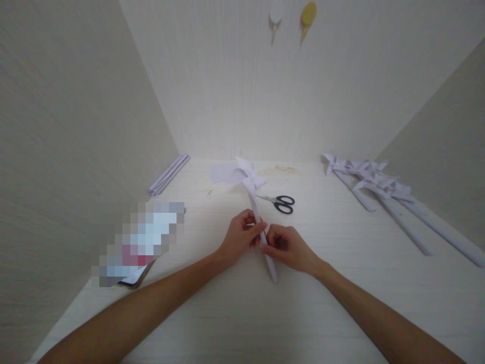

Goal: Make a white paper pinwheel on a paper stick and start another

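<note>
Both of my hands grip one white paper pinwheel (242, 176) by its rolled paper stem, over the middle of the pale table. My left hand (239, 236) pinches the stem from the left. Just below it, my right hand (285, 246) closes around the stem from the right. The folded blades point away from me toward the back wall. The stem's lower end sticks out under my right hand.
Black-handled scissors (279, 202) lie just behind my hands. Several finished paper pinwheels (382, 189) lie at the right. Rolled paper sticks (169, 174) rest by the left wall. A blurred flat object (138, 241) sits at the left. Walls close in on three sides.
</note>
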`<state>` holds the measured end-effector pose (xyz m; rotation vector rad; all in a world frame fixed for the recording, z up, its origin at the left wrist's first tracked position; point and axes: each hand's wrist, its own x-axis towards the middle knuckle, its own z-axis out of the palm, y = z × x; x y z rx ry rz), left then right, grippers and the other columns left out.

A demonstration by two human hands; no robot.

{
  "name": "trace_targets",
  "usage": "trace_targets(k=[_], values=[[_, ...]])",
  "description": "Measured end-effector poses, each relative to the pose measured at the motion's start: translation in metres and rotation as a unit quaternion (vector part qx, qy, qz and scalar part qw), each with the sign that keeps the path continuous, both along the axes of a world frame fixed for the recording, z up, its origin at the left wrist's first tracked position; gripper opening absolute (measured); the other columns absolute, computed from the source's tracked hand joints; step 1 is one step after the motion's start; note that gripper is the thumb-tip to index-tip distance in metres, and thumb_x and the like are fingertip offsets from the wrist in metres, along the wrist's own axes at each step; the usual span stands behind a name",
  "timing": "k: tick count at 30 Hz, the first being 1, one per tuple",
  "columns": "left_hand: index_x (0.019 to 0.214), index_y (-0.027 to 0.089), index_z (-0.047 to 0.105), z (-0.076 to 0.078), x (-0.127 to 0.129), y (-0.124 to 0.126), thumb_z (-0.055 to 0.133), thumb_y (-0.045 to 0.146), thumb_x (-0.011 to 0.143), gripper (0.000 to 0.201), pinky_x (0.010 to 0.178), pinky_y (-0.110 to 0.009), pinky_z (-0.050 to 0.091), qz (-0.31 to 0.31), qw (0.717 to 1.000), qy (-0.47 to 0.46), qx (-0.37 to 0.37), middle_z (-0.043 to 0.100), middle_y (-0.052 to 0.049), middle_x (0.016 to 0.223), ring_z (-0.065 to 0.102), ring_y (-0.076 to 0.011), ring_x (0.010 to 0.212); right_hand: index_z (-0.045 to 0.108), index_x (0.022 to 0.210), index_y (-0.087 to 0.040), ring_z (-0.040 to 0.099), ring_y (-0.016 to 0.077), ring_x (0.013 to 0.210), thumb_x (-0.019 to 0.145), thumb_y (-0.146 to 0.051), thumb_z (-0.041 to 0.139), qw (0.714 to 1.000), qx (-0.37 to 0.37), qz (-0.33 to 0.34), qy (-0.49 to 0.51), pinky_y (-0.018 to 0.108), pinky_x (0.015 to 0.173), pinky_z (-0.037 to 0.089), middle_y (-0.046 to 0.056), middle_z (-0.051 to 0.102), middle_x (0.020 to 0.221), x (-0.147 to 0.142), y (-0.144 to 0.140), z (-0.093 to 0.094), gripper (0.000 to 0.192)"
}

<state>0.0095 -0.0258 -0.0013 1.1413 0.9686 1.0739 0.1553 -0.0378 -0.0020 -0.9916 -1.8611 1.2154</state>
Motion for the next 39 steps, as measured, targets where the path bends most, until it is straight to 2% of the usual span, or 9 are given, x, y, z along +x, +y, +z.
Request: trace_targets(k=[3, 5, 9, 12, 16, 20, 28, 34, 39], values=[[0.067, 0.015, 0.045, 0.001, 0.001, -0.002, 0.061, 0.034, 0.064, 0.025, 0.032, -0.014, 0.03, -0.018, 1.0, 0.007, 0.001, 0.048, 0.008, 0.045, 0.041, -0.0027, 0.033, 0.041, 0.054, -0.019, 0.037, 0.0077, 0.045, 0.066, -0.027, 0.063, 0.998, -0.035, -0.001, 0.054, 0.021, 0.042, 0.027, -0.005, 0.044, 0.05, -0.001, 0.001, -0.002, 0.026], [0.068, 0.015, 0.046, 0.002, 0.001, -0.003, 0.062, 0.034, 0.063, 0.025, 0.032, -0.014, 0.032, -0.045, 0.999, 0.005, -0.002, 0.05, 0.007, 0.047, 0.042, -0.0031, 0.033, 0.042, 0.058, -0.02, 0.042, 0.0082, 0.048, 0.067, -0.028, 0.062, 0.987, -0.061, -0.04, 0.142, 0.021, 0.044, 0.031, -0.005, 0.049, 0.053, -0.001, 0.005, -0.003, 0.024], [0.067, 0.014, 0.046, 0.003, 0.003, -0.006, 0.065, 0.036, 0.059, 0.03, 0.032, -0.016, 0.036, -0.125, 0.992, 0.009, -0.023, 0.054, 0.004, 0.049, 0.045, -0.0047, 0.033, 0.046, 0.072, -0.023, 0.051, 0.0083, 0.057, 0.068, -0.032, 0.061, 0.927, -0.115, -0.157, 0.321, 0.019, 0.05, 0.037, -0.007, 0.056, 0.061, 0.002, 0.016, -0.004, 0.019], [0.066, 0.013, 0.047, 0.003, 0.003, -0.007, 0.067, 0.036, 0.056, 0.032, 0.033, -0.016, 0.038, -0.192, 0.98, 0.027, -0.043, 0.052, 0.005, 0.046, 0.046, -0.0056, 0.033, 0.049, 0.08, -0.025, 0.057, 0.0116, 0.07, 0.065, -0.04, 0.061, 0.886, -0.183, -0.157, 0.397, 0.023, 0.056, 0.043, -0.004, 0.062, 0.075, 0.005, 0.022, -0.001, 0.025], [0.067, 0.013, 0.048, 0.001, 0.002, -0.006, 0.066, 0.035, 0.059, 0.029, 0.032, -0.015, 0.037, -0.236, 0.969, 0.055, -0.041, 0.051, 0.005, 0.045, 0.046, -0.005, 0.033, 0.053, 0.081, -0.024, 0.06, 0.0152, 0.073, 0.067, -0.043, 0.057, 0.862, -0.246, -0.123, 0.425, 0.028, 0.063, 0.047, -0.002, 0.065, 0.072, 0.009, 0.026, 0.004, 0.024], [0.069, 0.014, 0.047, -0.003, 0.001, -0.005, 0.065, 0.035, 0.061, 0.028, 0.033, -0.015, 0.037, -0.257, 0.963, 0.063, -0.039, 0.051, 0.005, 0.046, 0.046, -0.0048, 0.034, 0.055, 0.077, -0.022, 0.061, 0.0122, 0.065, 0.066, -0.035, 0.062, 0.84, -0.279, -0.13, 0.447, 0.025, 0.059, 0.049, -0.003, 0.066, 0.07, 0.01, 0.026, 0.006, 0.019], [0.07, 0.014, 0.047, -0.002, 0.002, -0.006, 0.065, 0.036, 0.06, 0.03, 0.034, -0.016, 0.038, -0.263, 0.961, 0.079, -0.041, 0.05, 0.005, 0.047, 0.046, -0.0055, 0.035, 0.057, 0.077, -0.02, 0.062, 0.0111, 0.061, 0.065, -0.032, 0.064, 0.834, -0.294, -0.136, 0.447, 0.021, 0.054, 0.051, -0.003, 0.067, 0.067, 0.011, 0.028, 0.004, 0.019], [0.067, 0.015, 0.046, -0.002, 0.003, -0.005, 0.065, 0.035, 0.061, 0.028, 0.034, -0.016, 0.037, -0.264, 0.96, 0.078, -0.044, 0.051, 0.006, 0.046, 0.045, -0.005, 0.034, 0.059, 0.074, -0.018, 0.061, 0.0095, 0.056, 0.065, -0.024, 0.064, 0.798, -0.32, -0.162, 0.485, 0.018, 0.052, 0.05, -0.003, 0.067, 0.064, 0.007, 0.027, 0.008, 0.012], [0.066, 0.015, 0.045, -0.003, 0.003, -0.005, 0.065, 0.036, 0.06, 0.03, 0.034, -0.016, 0.037, -0.265, 0.96, 0.082, -0.044, 0.051, 0.006, 0.046, 0.046, -0.0052, 0.034, 0.058, 0.071, -0.018, 0.06, 0.0099, 0.055, 0.066, -0.019, 0.062, 0.786, -0.327, -0.179, 0.494, 0.019, 0.053, 0.05, -0.002, 0.067, 0.065, 0.007, 0.028, 0.007, 0.006]])
